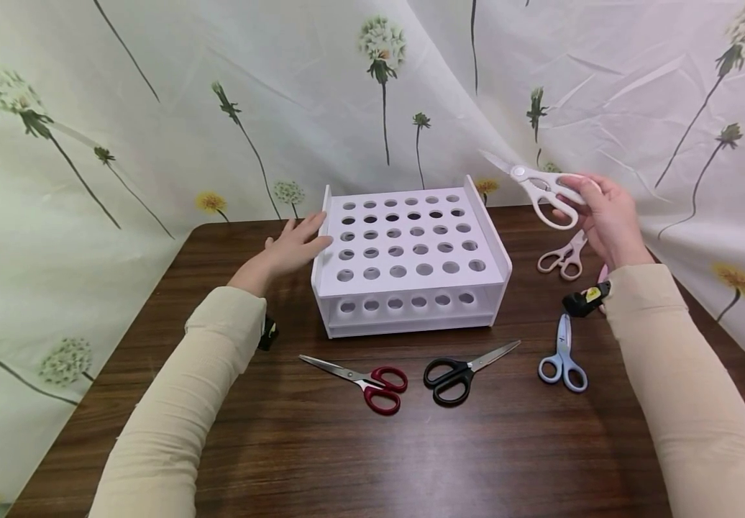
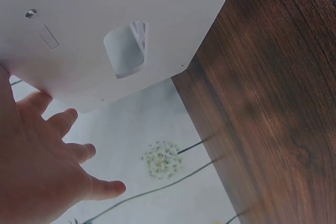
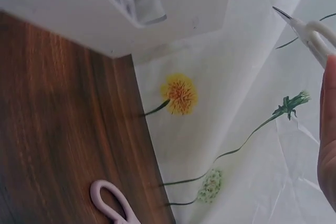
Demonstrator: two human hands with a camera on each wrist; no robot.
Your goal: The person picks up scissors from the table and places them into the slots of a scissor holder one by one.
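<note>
A white rack (image 1: 405,252) with rows of round holes stands at the back middle of the table. My left hand (image 1: 295,248) rests with its fingers at the rack's left side wall; in the left wrist view the same hand (image 2: 47,156) has its fingers spread beside that wall. My right hand (image 1: 608,212) pinches white-handled scissors (image 1: 541,183) by a handle, raised to the right of the rack. Their blades point up and left, slightly parted. The right wrist view catches the scissors (image 3: 310,35) at its right edge.
Red-handled scissors (image 1: 382,388), black-handled scissors (image 1: 456,378) and light blue scissors (image 1: 564,360) lie in front of the rack. Pale pink scissors (image 1: 567,259) lie right of it, below my right hand. A flower-print cloth (image 1: 321,93) hangs behind the table (image 1: 321,460).
</note>
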